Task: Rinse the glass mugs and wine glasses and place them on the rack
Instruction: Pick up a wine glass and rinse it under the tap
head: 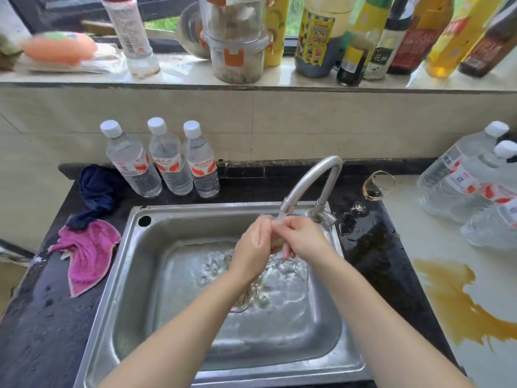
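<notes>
Both my hands meet under the running tap (313,180), above the steel sink (126,275). My left hand (251,245) cups a clear glass (275,243) that is mostly hidden between the hands. My right hand (300,238) curls its fingers round the same glass from the right. Water streams over them and splashes onto the sink floor. A wine glass (377,184) with brown residue stands on the counter to the right of the tap. No rack is in view.
Three water bottles (167,161) stand behind the sink, with a pink cloth (86,256) and a dark cloth (96,191) on the left. More clear bottles (470,186) and a brown spill (458,301) are on the right counter. Sauce bottles line the windowsill (279,77).
</notes>
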### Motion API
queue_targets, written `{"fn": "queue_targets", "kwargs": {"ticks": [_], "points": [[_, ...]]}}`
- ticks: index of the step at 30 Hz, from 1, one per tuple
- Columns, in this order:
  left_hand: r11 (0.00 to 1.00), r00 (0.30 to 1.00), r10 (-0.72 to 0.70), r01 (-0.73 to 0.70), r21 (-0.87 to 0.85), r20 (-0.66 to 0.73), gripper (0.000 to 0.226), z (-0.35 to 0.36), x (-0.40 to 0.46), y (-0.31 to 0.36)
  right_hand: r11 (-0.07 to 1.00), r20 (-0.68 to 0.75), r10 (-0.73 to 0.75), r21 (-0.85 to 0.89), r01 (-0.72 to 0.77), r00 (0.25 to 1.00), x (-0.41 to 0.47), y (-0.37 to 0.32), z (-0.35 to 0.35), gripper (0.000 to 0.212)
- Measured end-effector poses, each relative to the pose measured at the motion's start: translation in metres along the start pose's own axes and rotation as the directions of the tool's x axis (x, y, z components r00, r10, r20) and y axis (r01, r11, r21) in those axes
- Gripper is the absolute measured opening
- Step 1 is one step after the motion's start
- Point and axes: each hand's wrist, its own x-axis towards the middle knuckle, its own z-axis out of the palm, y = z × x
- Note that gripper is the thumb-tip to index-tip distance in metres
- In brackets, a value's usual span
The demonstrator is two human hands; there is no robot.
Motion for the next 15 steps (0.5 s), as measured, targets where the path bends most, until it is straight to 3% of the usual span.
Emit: {"fn": "queue_targets", "kwargs": {"ticks": [1, 2, 5, 6, 8, 11, 13, 15], "points": [[0.998, 0.998, 0.04, -0.037, 0.059, -0.056, 0.047, 0.001, -0.001, -0.001, 0.995, -0.016, 0.022, 0.098, -0.02, 1.0, 0.0, -0.001, 0.005, 0.027], [0.999, 0.998, -0.005, 0.008, 0.049, -0.055, 0.049, -0.002, 0.004, -0.001, 0.981, 0.027, 0.008, 0.192, -0.013, 1.0, -0.002, 0.0, 0.008, 0.025], [0.959, 0.94, -0.255, 0.275, -0.064, 0.226, 0.052, -0.026, 0.025, 0.004, 0.986, 0.297, -0.089, 0.159, 0.043, 0.951, -0.011, 0.006, -0.004, 0.019], [0.957, 0.921, -0.264, 0.286, -0.039, 0.288, 0.055, -0.029, 0.026, 0.007, 0.993, 0.315, -0.083, 0.102, 0.053, 0.946, -0.011, 0.005, -0.009, 0.019], [0.988, 0.964, -0.151, 0.156, -0.006, 0.217, 0.055, -0.022, 0.019, 0.006, 0.993, 0.191, -0.047, 0.112, 0.026, 0.981, -0.007, 0.002, -0.007, 0.016], [0.991, 0.999, 0.035, -0.035, 0.127, -0.002, 0.05, -0.008, 0.0, -0.001, 0.951, 0.043, 0.024, 0.307, -0.036, 0.999, -0.004, -0.002, 0.006, 0.019], [0.998, 0.998, -0.064, 0.064, 0.029, 0.023, 0.051, -0.015, 0.011, -0.002, 0.945, 0.141, -0.051, 0.327, 0.003, 0.989, -0.009, 0.004, 0.009, 0.018], [0.975, 0.963, -0.203, 0.216, -0.059, 0.178, 0.053, -0.025, 0.023, 0.003, 0.98, 0.287, -0.117, 0.19, 0.063, 0.951, -0.015, 0.008, 0.002, 0.022]]}}
